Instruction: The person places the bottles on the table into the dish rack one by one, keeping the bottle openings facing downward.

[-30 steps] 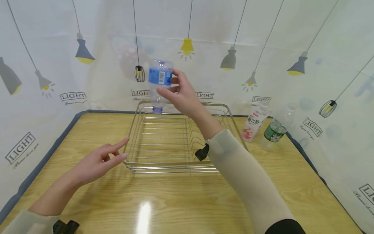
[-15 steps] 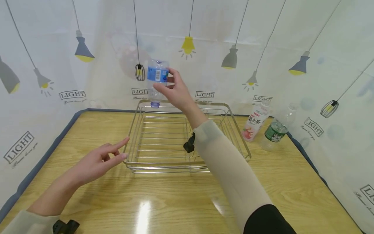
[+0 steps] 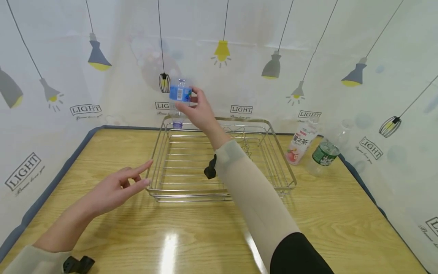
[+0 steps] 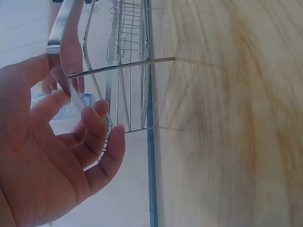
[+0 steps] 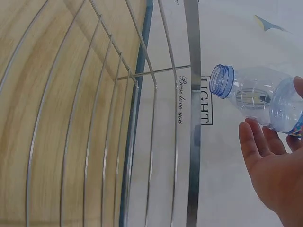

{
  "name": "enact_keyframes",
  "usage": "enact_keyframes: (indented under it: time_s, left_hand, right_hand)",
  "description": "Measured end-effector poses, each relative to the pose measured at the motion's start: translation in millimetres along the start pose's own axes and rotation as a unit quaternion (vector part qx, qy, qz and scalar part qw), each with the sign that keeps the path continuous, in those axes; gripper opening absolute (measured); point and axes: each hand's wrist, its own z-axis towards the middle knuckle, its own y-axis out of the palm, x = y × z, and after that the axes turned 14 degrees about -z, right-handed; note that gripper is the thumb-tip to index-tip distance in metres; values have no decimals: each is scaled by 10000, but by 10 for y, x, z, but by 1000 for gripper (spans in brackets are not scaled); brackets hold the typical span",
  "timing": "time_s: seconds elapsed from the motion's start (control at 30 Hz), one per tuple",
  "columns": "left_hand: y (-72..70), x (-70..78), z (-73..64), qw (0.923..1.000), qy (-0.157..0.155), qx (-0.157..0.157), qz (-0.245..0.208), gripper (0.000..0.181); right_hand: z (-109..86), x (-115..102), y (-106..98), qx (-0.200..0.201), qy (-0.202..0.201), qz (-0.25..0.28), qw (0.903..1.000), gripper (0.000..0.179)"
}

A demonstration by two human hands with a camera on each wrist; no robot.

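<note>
In the head view my right hand [image 3: 200, 114] holds a clear plastic bottle [image 3: 180, 93] with a blue label, above the back left of a wire dish rack [image 3: 191, 191]. The bottle is upside down, its uncapped neck [image 5: 221, 81] pointing down near the rack's back rim [image 5: 195, 142], as the right wrist view also shows. Fingers and thumb are round its label area. My left hand [image 3: 109, 192] is at the rack's left front corner, the tips of index finger and thumb touching the outside of the flat rim [image 4: 56, 45]. Its other fingers are loosely bent.
Right of the rack stand a pink-and-white labelled bottle [image 3: 301, 142] and a clear bottle with a green label [image 3: 325, 153]. A wooden table [image 3: 205, 236] bears everything. Behind and at both sides hangs a lamp-patterned cloth [image 3: 119, 57].
My right hand has carried the upside-down bottle a little left and farther back, its base now lower in view. My left hand has stayed at the rack's corner.
</note>
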Motion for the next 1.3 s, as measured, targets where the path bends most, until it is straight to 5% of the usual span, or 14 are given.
enact_keyframes:
  time_s: [0.33,0.57,1.0,1.3]
  left_hand:
    - [-21,-3,0,10000,-1,-6,61,63]
    - [-24,30,-8,9998,56,-49,191,63]
    - [-30,47,1,9997,36,-55,214,62]
    - [-27,40,-3,9996,49,-30,290,62]
  right_hand:
    - [-18,175,115,-128,285,-197,9993,88]
    - [-21,285,212,-681,535,-548,9947,87]
    - [-48,342,276,-1519,893,-402,9835,86]
    - [-75,361,301,-1641,957,-463,9807,89]
